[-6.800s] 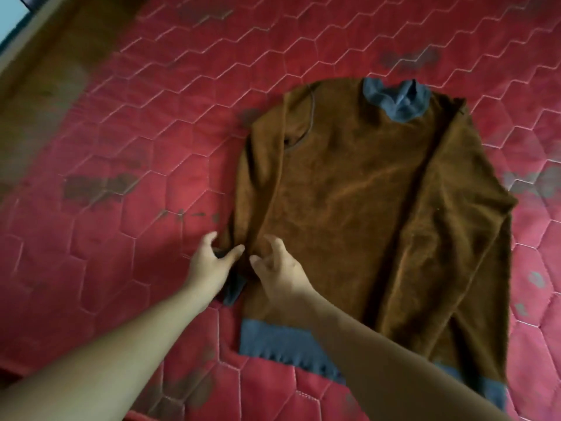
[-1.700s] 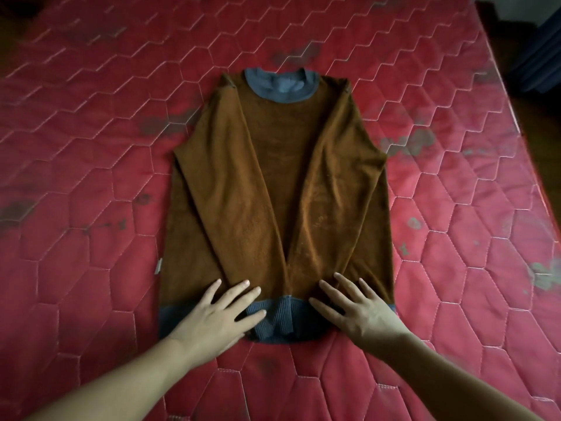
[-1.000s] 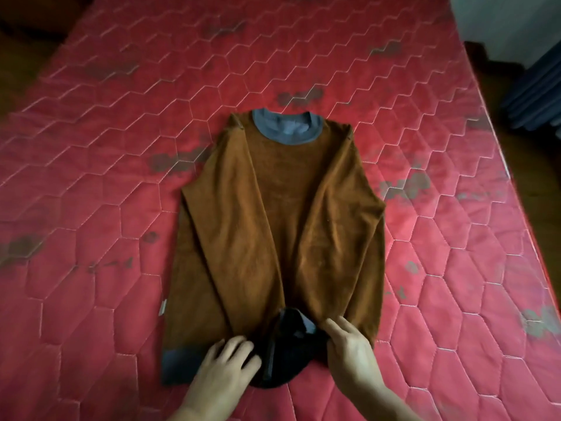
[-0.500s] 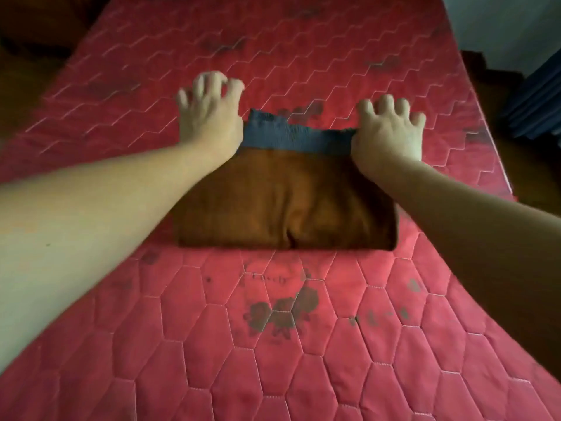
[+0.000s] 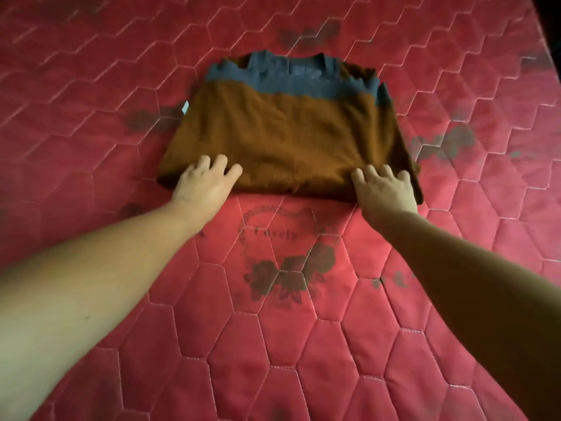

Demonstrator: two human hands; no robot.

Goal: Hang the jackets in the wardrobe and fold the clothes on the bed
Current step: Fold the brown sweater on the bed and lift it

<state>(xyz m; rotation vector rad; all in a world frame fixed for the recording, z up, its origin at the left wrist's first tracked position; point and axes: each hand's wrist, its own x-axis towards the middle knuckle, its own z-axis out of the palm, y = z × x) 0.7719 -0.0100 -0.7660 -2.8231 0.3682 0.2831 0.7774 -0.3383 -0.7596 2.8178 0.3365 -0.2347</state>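
A brown sweater (image 5: pixel 285 138) with grey-blue ribbed trim lies folded in half on the red quilted mattress (image 5: pixel 288 344). Its hem band sits at the far edge over the collar. My left hand (image 5: pixel 203 183) is on the near left corner of the fold, and my right hand (image 5: pixel 384 191) is on the near right corner. On both hands the fingers curl over the top of the folded edge. The thumbs are hidden, apparently under the cloth. A small white label sticks out at the sweater's left side.
The mattress has a hexagon stitch pattern with dark flower prints and a printed emblem (image 5: pixel 282 229) just in front of the sweater. The bed's right edge and a dark floor (image 5: pixel 546 31) show at the top right.
The sweater's lower half was flipped up onto the collar end. My hands then drew back from the far edge to the near folded edge.
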